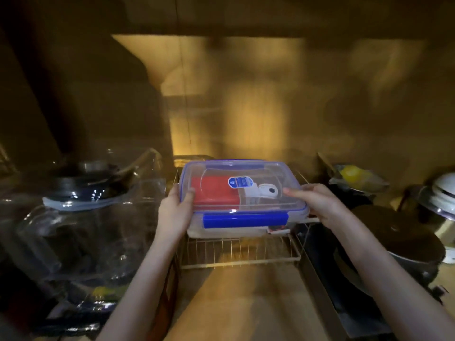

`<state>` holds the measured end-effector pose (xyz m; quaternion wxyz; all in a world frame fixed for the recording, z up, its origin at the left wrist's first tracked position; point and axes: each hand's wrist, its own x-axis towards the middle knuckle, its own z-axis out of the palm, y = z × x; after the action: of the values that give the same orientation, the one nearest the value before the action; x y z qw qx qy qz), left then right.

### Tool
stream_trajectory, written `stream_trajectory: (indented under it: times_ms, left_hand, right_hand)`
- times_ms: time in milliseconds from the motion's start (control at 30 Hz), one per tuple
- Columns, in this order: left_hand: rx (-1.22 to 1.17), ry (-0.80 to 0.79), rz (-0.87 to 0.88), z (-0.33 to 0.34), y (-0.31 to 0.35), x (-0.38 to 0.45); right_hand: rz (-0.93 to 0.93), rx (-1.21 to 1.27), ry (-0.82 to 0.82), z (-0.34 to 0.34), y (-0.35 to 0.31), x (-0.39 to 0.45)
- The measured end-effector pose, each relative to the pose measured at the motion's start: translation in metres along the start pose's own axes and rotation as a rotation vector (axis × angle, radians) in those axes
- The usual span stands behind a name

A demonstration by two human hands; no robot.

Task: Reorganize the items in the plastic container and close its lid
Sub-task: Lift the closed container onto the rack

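A clear plastic container [246, 230] with blue latches sits on a wire rack [236, 252] inside a dim cupboard. Its transparent lid [221, 173] lies on top, and the front blue latch [245, 220] is folded down. Through the lid I see a red flat item [211, 193] on the left and a white round item [267, 190] on the right. My left hand [176, 210] grips the container's left side, thumb on the lid. My right hand [312, 201] holds the right side, fingers resting on the lid's corner.
A large clear glass jar with a dark lid [81, 193] stands to the left. On the right sit a dark pot [398, 239], a bag with something yellow [354, 175] and a white appliance [443, 193]. The wooden shelf floor [246, 303] runs in front of the rack.
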<state>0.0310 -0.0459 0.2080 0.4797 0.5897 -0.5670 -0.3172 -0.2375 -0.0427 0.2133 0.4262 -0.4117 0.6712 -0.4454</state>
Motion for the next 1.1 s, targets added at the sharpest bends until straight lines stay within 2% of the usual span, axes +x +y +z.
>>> stream_trajectory:
  times_ms: [400,600,800,1100]
  left_hand:
    - [-0.019,0.088,-0.220,0.024,-0.025,0.046]
    - [-0.073,0.078,-0.205,0.033,-0.014,0.066]
    - [0.103,0.113,-0.190,0.041,-0.027,0.099]
    - [0.127,0.172,-0.060,0.047,-0.044,0.126]
  right_hand:
    - [-0.002,0.088,-0.144,0.028,0.008,0.068]
    - [-0.029,0.128,-0.209,0.035,0.004,0.092]
    - [0.002,0.128,-0.150,0.048,-0.001,0.121]
    - [-0.017,0.133,-0.149,0.063,-0.008,0.144]
